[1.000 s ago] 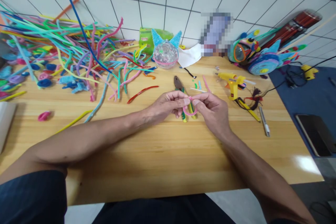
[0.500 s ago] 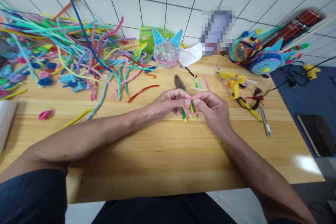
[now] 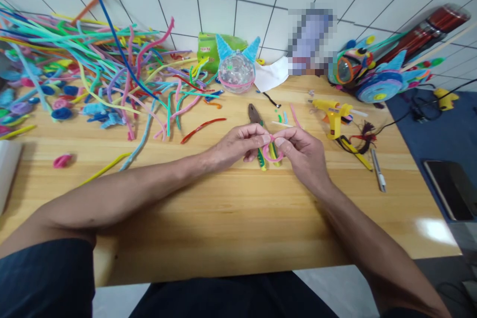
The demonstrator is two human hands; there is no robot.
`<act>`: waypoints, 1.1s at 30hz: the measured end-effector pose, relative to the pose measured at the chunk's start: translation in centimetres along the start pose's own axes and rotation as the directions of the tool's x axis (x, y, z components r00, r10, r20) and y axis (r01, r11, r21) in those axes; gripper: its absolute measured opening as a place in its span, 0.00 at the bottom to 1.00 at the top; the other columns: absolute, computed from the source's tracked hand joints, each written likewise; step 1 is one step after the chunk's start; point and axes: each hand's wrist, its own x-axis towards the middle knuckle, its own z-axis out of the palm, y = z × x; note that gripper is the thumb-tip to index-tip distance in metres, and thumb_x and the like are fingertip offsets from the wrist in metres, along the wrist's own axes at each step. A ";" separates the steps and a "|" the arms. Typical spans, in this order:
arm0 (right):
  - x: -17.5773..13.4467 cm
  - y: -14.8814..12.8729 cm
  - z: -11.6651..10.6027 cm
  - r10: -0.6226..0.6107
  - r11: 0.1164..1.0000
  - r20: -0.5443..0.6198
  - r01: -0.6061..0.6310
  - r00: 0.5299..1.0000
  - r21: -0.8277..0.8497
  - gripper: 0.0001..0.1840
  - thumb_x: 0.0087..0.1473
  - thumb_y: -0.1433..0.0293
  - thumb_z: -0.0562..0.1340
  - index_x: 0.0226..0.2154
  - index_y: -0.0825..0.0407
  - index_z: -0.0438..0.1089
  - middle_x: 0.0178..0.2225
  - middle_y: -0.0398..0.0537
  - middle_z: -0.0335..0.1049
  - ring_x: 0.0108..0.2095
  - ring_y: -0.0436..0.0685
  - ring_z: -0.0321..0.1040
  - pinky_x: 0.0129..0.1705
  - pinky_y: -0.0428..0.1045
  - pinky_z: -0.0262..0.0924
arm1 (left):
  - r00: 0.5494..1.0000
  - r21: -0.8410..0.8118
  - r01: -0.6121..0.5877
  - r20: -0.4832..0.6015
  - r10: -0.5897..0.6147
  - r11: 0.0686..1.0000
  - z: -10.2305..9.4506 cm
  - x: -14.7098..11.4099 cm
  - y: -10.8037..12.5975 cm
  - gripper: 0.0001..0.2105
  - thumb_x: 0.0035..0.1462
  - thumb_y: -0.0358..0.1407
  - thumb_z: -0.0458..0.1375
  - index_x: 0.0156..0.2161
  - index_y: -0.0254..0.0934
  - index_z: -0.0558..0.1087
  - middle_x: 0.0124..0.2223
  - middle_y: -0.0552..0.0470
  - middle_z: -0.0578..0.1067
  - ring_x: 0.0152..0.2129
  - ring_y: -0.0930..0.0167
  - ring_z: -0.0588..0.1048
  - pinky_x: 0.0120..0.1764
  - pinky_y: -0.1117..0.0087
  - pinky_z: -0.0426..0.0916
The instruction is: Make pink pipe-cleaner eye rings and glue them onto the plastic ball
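Observation:
Between my two hands is a pink pipe cleaner [image 3: 274, 159] bent into a small loop that hangs downward. My left hand [image 3: 249, 142] pinches one side of its top between thumb and finger. From the other side my right hand [image 3: 298, 148] grips it the same way, the fingertips of both hands almost meeting. Below and behind the loop lie pliers [image 3: 255, 114] with green and yellow handles, partly hidden by my hands. Just beyond my fingers are short cut pieces of pipe cleaner [image 3: 295, 115] and a thin white stick [image 3: 282, 124].
Many coloured pipe cleaners [image 3: 112, 59] heap up at the left. A clear ball with blue ears [image 3: 237, 73] stands at the back. To the right are a yellow glue gun [image 3: 334, 117], a utility knife [image 3: 378, 171], a phone [image 3: 452, 189] and a red flask [image 3: 428, 30].
The view has shifted very slightly. Both hands keep their pinch on the pink pipe cleaner, and its loop has turned a little, showing more of its left side.

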 end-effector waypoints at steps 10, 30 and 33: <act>0.1 0.2 0.0 0.010 0.999 0.020 -0.011 1.000 0.039 0.11 0.60 0.58 0.73 0.37 0.47 0.80 0.30 0.42 0.79 0.29 0.53 0.70 0.32 0.49 0.64 | 0.998 0.059 -0.045 -0.041 0.048 0.997 -0.1 0.0 0.2 0.16 0.59 0.47 0.75 0.37 0.36 0.79 0.29 0.55 0.79 0.19 0.79 0.69 0.24 0.75 0.61; -0.2 0.8 -3.8 0.096 0.974 -0.041 -0.102 0.995 -0.203 0.15 0.56 0.55 0.73 0.39 0.47 0.82 0.31 0.41 0.77 0.31 0.54 0.70 0.37 0.51 0.66 | 0.994 -0.117 0.011 -0.105 -0.023 0.993 -0.6 0.7 -0.6 0.14 0.66 0.40 0.71 0.41 0.36 0.72 0.38 0.52 0.84 0.32 0.70 0.87 0.29 0.75 0.79; -1.5 2.0 -6.9 0.125 0.940 -0.133 -0.160 0.983 -0.302 0.19 0.59 0.50 0.70 0.42 0.47 0.82 0.35 0.45 0.81 0.36 0.57 0.74 0.39 0.53 0.68 | 0.992 -0.123 0.001 -0.124 -0.016 0.992 -0.7 0.6 -0.9 0.14 0.66 0.39 0.72 0.41 0.35 0.72 0.38 0.52 0.84 0.33 0.71 0.88 0.34 0.75 0.79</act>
